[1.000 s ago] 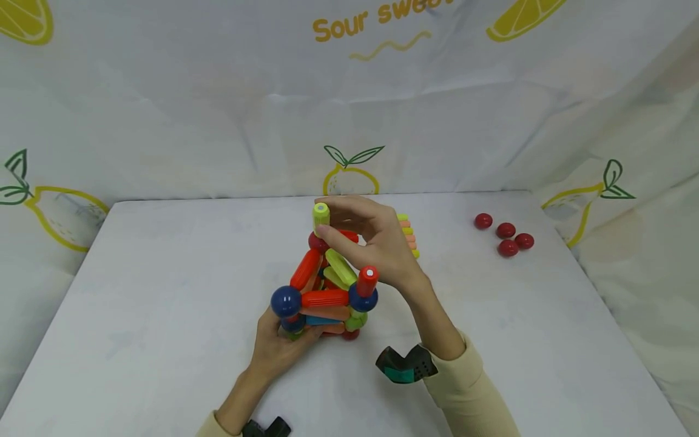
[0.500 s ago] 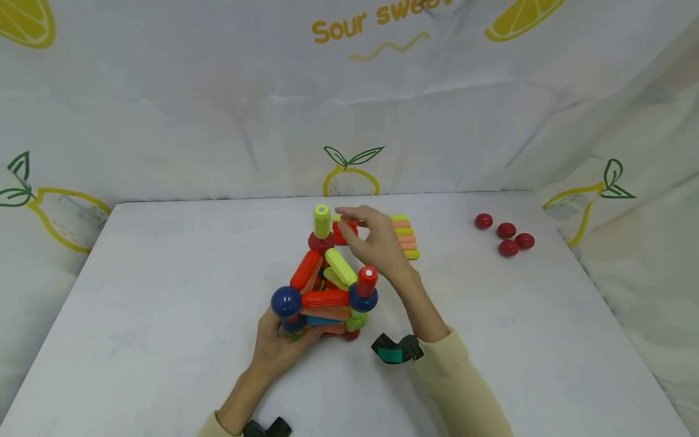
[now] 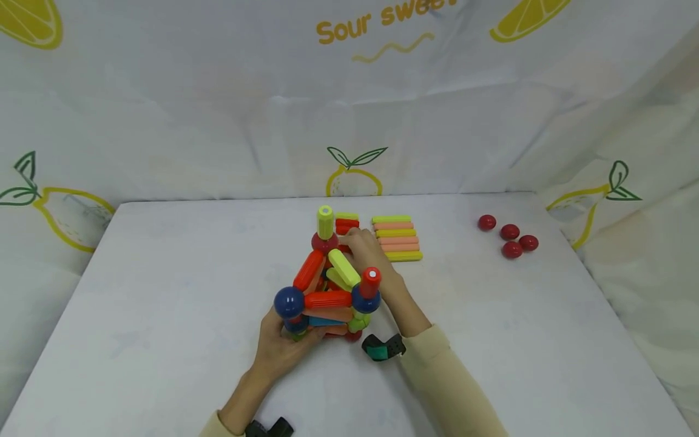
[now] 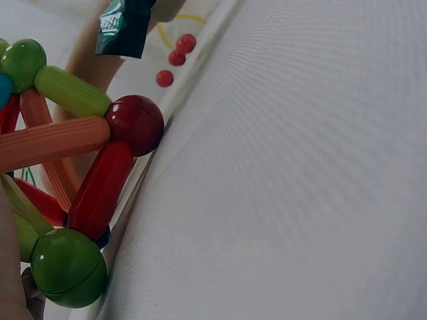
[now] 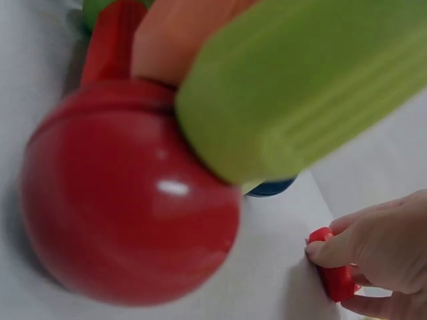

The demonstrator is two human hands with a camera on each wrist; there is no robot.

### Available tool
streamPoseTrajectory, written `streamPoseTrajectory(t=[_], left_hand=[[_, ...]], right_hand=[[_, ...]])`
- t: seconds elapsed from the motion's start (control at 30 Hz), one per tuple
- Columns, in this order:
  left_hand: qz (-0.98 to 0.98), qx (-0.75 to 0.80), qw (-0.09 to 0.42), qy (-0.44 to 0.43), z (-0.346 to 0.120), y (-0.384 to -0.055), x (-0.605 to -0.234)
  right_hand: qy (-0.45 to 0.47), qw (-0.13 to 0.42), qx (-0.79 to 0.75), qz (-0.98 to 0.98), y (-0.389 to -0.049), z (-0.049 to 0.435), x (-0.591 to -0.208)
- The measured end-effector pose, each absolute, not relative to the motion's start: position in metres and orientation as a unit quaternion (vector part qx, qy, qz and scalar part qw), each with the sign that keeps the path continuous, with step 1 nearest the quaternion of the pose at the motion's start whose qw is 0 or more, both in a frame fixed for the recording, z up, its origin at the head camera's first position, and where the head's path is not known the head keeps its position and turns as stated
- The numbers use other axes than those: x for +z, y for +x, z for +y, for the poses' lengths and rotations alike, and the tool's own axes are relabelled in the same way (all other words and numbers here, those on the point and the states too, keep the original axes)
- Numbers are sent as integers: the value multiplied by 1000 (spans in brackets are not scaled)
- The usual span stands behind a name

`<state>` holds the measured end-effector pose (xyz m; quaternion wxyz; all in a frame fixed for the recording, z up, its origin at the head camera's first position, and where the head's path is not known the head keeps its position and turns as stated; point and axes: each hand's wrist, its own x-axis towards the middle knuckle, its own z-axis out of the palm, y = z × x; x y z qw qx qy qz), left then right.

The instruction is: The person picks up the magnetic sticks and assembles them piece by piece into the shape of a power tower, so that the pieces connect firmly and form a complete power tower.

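Note:
A magnetic stick-and-ball structure (image 3: 327, 299) of coloured rods and balls stands at the middle of the table. Its lower left side is gripped by my left hand (image 3: 280, 347). A yellow-green rod (image 3: 325, 223) points up from its red ball, and a red rod stands on a blue ball (image 3: 366, 301). Behind the structure, my right hand (image 3: 367, 252) reaches down to the table. In the right wrist view, that hand's thumb and fingers pinch a red rod (image 5: 335, 280). The large red ball (image 5: 130, 200) and green rod in front hide part of that view.
Several yellow and peach rods (image 3: 397, 240) lie in a row beyond the right hand. A shorter group with red rods (image 3: 347, 223) lies just behind the structure. Several loose red balls (image 3: 510, 232) sit at the far right of the white table (image 3: 164, 273).
My right hand has left the upright yellow-green rod, moved down and behind the structure, and taken hold of a red rod. The left hand keeps its grip.

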<state>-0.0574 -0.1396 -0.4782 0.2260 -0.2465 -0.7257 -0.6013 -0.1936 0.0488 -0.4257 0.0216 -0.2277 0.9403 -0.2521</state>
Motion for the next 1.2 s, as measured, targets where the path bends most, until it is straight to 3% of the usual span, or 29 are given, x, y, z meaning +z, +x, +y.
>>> streamPoseTrajectory(t=[0.17,0.27,0.63,0.77,0.93,1.2], left_hand=[[-727,-598,229,-247,-140,-58,-478],[-724,-599,237,-245,-139,-58,-478],[-717,-594,256,-260,-137,-59,-476],[-714,-601,238,-270,-136,-59,-474],[-709,-617,210,-270,-135,-60,-471],[-714,-606,227,-266,-136,-58,-477]], right_hand=[[-194,36,-284,938,-183,53,-421],[-165,15,-346,924,-174,61,-413],[-168,-261,-630,712,-122,90,-316],[-223,-319,-706,591,-93,87,-280],[-295,-314,-725,537,-64,76,-268],[-372,-291,-662,582,-55,41,-282]])
